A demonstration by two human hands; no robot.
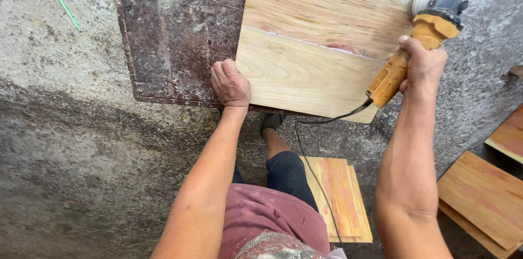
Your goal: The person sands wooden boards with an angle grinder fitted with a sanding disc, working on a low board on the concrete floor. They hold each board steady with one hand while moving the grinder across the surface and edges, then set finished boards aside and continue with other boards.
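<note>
left hand (230, 83) fingers flat on wooden board (305, 68), right hand (422, 65) gripping sander (422, 30)

pale matt wood board (305, 68) with smooth grain, on a worn, mottled slab (180, 30); rough dusty concrete floor (71, 139)

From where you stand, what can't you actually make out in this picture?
- Head view: the sander pad's face, turned away at the board's far edge; whether it touches the wood is unclear.
- Left hand fingertips, curled over the board's near corner.
- Right hand palm, wrapped round the handle.
- The cord's end, lost behind the person's clothing at the bottom edge.
- The boards at right, cut off by the frame.
</note>
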